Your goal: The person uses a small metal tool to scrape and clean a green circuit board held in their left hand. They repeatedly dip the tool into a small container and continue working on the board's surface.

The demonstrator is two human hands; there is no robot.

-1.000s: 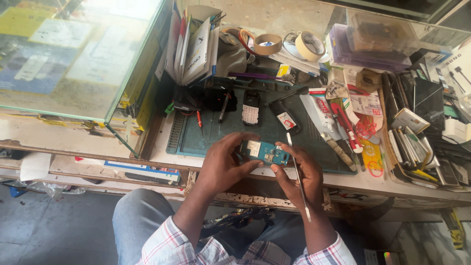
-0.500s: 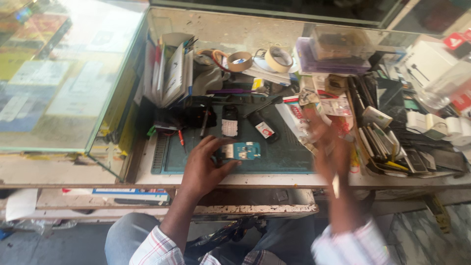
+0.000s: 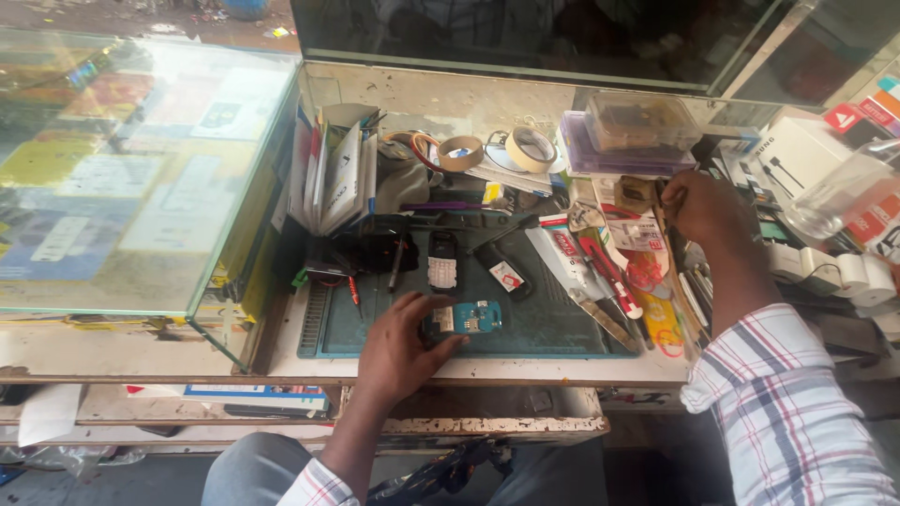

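My left hand [image 3: 403,347] rests on the dark green work mat [image 3: 562,328], fingers closed on a small teal circuit board [image 3: 466,319] that lies flat near the mat's front edge. My right hand [image 3: 705,208] is stretched out to the right rear, fingers curled among the packets and tools [image 3: 637,201] beside the clear plastic boxes [image 3: 637,126]; what it grips is hidden. A keypad piece [image 3: 442,260] and a dark phone part [image 3: 502,271] lie on the mat behind the board.
A glass display case [image 3: 131,178] fills the left. Papers stand upright in a holder [image 3: 337,173]. Tape rolls [image 3: 497,150] lie at the back. Red-handled tools and blades [image 3: 609,276] lie right of the mat. White boxes and tape rolls [image 3: 844,272] crowd the far right.
My right hand left the circuit board and reached out to the right rear clutter. My left hand stays on the board, which now lies on the mat.
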